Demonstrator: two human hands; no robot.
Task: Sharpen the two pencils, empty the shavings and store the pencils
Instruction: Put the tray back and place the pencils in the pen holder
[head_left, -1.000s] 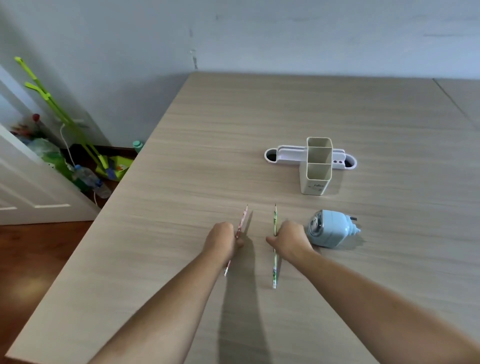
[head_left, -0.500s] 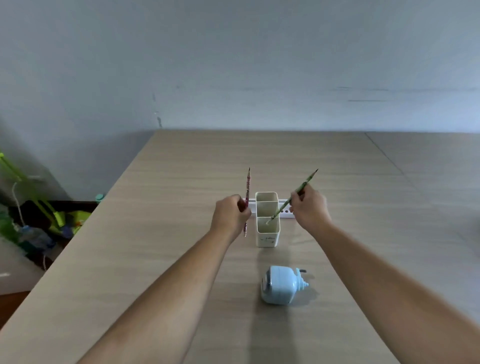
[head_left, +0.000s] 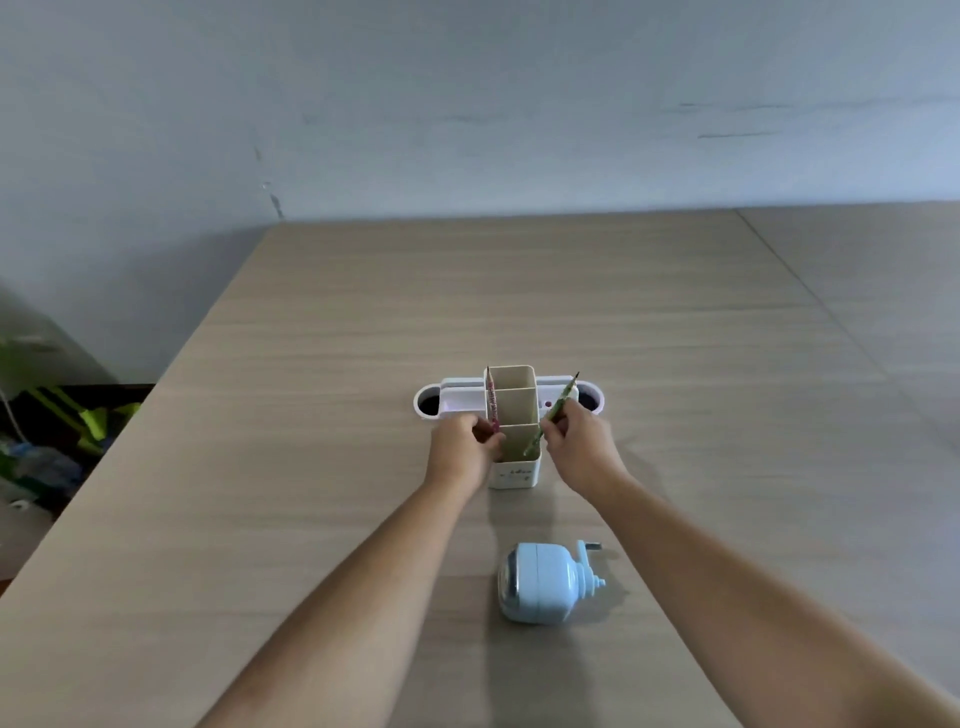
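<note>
Head view: wood-grain table (head_left: 322, 467) against pale wall (head_left: 467, 104), clutter on floor at left. Left hand (head_left: 460, 454) pinches red pencil (head_left: 492, 400), right hand (head_left: 576, 449) pinches green pencil (head_left: 558, 408), both tips up, lower ends in beige holder (head_left: 514, 441). Blue sharpener (head_left: 543, 582) near, between forearms

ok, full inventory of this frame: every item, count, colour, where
table: 1, light wood grain, fills the view
pencil holder: 1, cream, two compartments, table centre
white tray: 1, white, behind the holder, touching it
pink pencil: 1, pink pattern, near upright at holder's left edge
green pencil: 1, green, tilted, lower end in near compartment
sharpener: 1, pale blue, crank type, near edge
cleaning items: several, green, blurred, floor far left
left hand: 1, grips pink pencil
right hand: 1, grips green pencil
</note>
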